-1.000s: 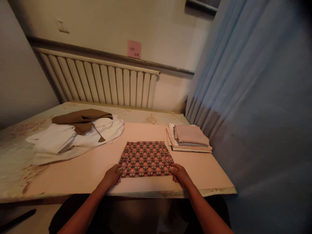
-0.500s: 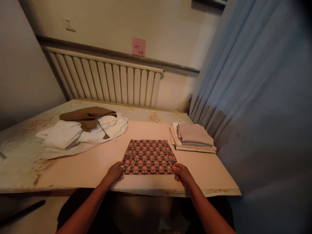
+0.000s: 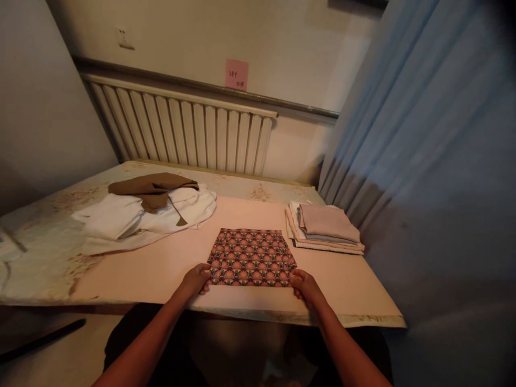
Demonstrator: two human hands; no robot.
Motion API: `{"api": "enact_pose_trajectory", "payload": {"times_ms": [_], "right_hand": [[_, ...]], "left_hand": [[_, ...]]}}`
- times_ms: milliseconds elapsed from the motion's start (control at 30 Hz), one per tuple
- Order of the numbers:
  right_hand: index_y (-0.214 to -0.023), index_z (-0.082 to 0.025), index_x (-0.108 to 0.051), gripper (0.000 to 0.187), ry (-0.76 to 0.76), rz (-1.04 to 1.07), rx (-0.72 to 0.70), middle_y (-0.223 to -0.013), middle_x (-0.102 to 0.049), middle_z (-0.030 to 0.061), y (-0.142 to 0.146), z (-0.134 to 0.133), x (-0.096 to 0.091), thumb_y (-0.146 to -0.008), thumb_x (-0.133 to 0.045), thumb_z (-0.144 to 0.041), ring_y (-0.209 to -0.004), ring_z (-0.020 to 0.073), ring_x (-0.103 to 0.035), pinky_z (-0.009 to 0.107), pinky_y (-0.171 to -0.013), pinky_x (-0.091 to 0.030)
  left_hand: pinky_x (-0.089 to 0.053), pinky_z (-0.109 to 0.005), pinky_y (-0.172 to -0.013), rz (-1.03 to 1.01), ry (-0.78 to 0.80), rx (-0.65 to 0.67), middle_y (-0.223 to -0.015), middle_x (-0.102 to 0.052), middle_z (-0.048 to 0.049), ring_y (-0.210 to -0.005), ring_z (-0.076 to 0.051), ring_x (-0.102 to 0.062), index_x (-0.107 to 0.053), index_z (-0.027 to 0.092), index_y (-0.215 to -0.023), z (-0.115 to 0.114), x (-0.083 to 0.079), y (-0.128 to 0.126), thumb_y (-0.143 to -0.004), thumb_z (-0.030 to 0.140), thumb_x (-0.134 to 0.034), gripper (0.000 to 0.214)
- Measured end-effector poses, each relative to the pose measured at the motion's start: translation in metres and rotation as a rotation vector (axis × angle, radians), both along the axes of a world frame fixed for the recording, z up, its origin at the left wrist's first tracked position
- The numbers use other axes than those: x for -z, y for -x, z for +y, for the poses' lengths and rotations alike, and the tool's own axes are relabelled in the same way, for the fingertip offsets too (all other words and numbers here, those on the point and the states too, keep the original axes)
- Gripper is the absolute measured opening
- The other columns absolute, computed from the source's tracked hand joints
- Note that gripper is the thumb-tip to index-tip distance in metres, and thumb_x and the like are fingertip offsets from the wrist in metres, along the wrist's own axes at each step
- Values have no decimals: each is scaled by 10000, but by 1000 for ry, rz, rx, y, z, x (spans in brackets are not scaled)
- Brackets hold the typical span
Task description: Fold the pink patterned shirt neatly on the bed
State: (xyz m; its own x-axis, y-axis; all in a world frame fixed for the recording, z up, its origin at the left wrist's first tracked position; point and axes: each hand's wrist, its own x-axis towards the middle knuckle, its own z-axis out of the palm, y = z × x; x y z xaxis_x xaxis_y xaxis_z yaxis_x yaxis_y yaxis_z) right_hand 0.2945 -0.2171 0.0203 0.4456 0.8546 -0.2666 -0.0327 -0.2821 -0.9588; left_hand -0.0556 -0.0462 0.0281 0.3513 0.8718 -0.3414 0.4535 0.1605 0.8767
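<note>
A piece of patterned cloth (image 3: 250, 255), dark with rows of pink flower shapes, lies flat on the pink sheet that covers part of the table. Its far edge is narrower than its middle. My left hand (image 3: 196, 279) pinches the near left corner between thumb and fingers. At the near right corner, my right hand (image 3: 305, 285) grips the same cloth in a similar pinch. The near edge runs straight between both hands. Fingertips beneath the cloth are partly hidden.
Left of the cloth lies a crumpled white cloth (image 3: 121, 217) with a brown cloth (image 3: 153, 188) on top. A folded fabric stack (image 3: 330, 223) sits at the right. Behind the table (image 3: 44, 236) stand a radiator (image 3: 185, 129) and wall; a blue curtain (image 3: 403, 161) hangs right.
The whole view has shifted slightly, so everything appears a little further right. Both hands keep hold of the cloth's near corners, and the cloth looks the same.
</note>
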Motion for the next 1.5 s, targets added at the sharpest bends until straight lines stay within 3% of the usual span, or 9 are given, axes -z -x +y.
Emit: {"api": "enact_pose_trajectory", "payload": {"times_ms": [267,500,633,767,867,967,1067,1200,1500], "right_hand": [[-839,-206,-537,350,1,-47,-29,-469,-474,-107,2,-3,-1,-609,-666,-436,-332,64,-371,185,-333,-244],[-805,-209,-531,318,14,-69,-22,-474,-500,-92,2,-1,1,-617,-616,-452,-329,69,-373,190,-329,-246],[-797,-209,-530,314,15,-81,-18,-513,-542,-77,2,0,3,-617,-612,-452,-327,63,-374,191,-327,-252],[-805,-209,-525,304,10,-83,-15,-555,-575,-66,2,0,3,-632,-602,-446,-344,62,-393,186,-332,-262],[-804,-210,-525,307,12,-89,-9,-547,-569,-69,3,0,3,-638,-603,-456,-341,61,-394,185,-334,-263],[-786,-210,-528,299,17,-105,-1,-511,-546,-76,3,0,3,-646,-604,-462,-337,67,-402,187,-333,-265],[-775,-211,-528,294,23,-119,12,-486,-530,-81,3,1,3,-657,-590,-472,-330,73,-403,190,-325,-266],[-790,-214,-531,314,30,-128,23,-424,-469,-102,3,2,4,-665,-586,-497,-306,79,-383,195,-319,-261],[-839,-216,-523,348,45,-153,69,-412,-420,-128,4,1,3,-662,-579,-511,-306,90,-373,203,-327,-266]], "left_hand": [[-346,-213,-412,-57,12,-31,-458,-494,80,-393,-122,-477,-533,146,-1076,-2,-2,1,-752,564,-491,530],[-417,-241,-457,59,-76,-32,-544,-565,45,-456,-152,-560,-565,142,-1081,-2,-2,1,-802,444,-499,416],[-510,-355,-719,197,-282,-87,-835,-679,-99,-829,-263,-665,-586,129,-1082,-4,-14,-3,-841,310,-479,320],[-347,-422,-1075,233,-554,-28,-1277,-588,-142,-1272,-295,-471,-571,182,-1191,-17,-29,-41,-876,259,-486,336],[-297,-433,-1131,305,-931,186,-1424,-499,-143,-1348,-280,-406,-536,159,-1284,-30,-32,-88,-905,207,-442,394],[-267,-468,-1149,383,-1082,325,-1504,-417,-147,-1413,-295,-317,-489,142,-1363,-39,-22,-129,-928,241,-446,448],[-276,-505,-1135,463,-1096,370,-1497,-436,-134,-1411,-308,-327,-491,178,-1381,-42,-7,-148,-949,305,-444,453],[-295,-522,-1116,519,-1087,355,-1484,-457,-132,-1391,-308,-362,-450,205,-1427,-41,6,-150,-966,362,-424,488],[-297,-513,-1131,569,-1132,319,-1504,-440,-77,-1395,-270,-362,-411,235,-1455,-41,11,-149,-980,407,-380,506]]}}
